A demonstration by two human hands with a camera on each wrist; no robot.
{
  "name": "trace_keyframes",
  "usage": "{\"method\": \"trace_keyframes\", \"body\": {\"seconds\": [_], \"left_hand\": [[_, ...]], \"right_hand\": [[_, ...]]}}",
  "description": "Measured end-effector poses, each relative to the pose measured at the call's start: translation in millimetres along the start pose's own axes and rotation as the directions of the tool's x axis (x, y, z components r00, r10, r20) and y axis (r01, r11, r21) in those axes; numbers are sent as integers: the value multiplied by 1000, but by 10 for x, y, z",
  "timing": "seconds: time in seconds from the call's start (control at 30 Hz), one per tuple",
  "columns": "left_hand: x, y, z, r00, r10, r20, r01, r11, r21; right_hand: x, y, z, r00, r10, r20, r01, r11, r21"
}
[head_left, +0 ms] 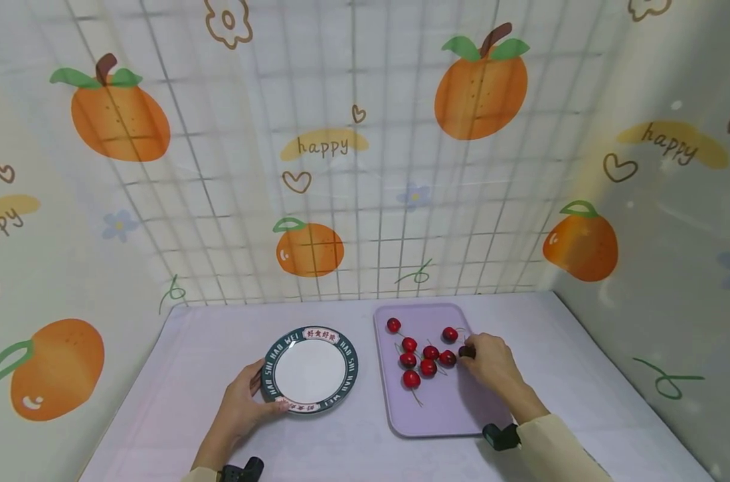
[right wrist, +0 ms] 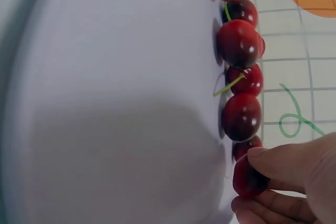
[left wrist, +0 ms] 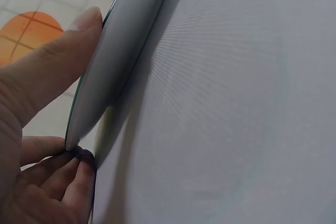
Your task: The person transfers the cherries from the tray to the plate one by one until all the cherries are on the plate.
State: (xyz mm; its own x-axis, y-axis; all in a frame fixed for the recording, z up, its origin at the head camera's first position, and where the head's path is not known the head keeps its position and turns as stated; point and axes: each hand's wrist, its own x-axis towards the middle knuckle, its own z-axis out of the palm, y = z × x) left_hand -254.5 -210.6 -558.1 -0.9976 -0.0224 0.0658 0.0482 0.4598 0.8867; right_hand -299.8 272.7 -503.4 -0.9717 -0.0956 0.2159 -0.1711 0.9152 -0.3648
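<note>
A white plate (head_left: 310, 372) with a dark green lettered rim sits on the left part of the table. My left hand (head_left: 239, 406) grips its near-left edge, thumb over the rim and fingers at the side; the left wrist view shows the plate's underside (left wrist: 121, 45) tilted by the camera angle. Over the right side of a lilac tray (head_left: 433, 412), my right hand (head_left: 496, 363) pinches a dark red cherry (right wrist: 249, 178) between thumb and fingers. Several other cherries (head_left: 427, 367), some with stems, lie on the tray to the left of that hand.
A white cloth covers the table (head_left: 217, 335). Behind it and along both sides hangs a curtain (head_left: 395, 167) printed with oranges, hearts and a grid. The tray stands to the right of the plate, with a strip of table between them.
</note>
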Motion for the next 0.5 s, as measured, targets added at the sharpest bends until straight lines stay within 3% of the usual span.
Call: {"method": "trace_keyframes", "body": {"seconds": [0.5], "left_hand": [[10, -2, 14, 999, -26, -19, 26, 1000, 11]], "right_hand": [[-1, -15, -104, 999, -29, -29, 29, 999, -13]]}}
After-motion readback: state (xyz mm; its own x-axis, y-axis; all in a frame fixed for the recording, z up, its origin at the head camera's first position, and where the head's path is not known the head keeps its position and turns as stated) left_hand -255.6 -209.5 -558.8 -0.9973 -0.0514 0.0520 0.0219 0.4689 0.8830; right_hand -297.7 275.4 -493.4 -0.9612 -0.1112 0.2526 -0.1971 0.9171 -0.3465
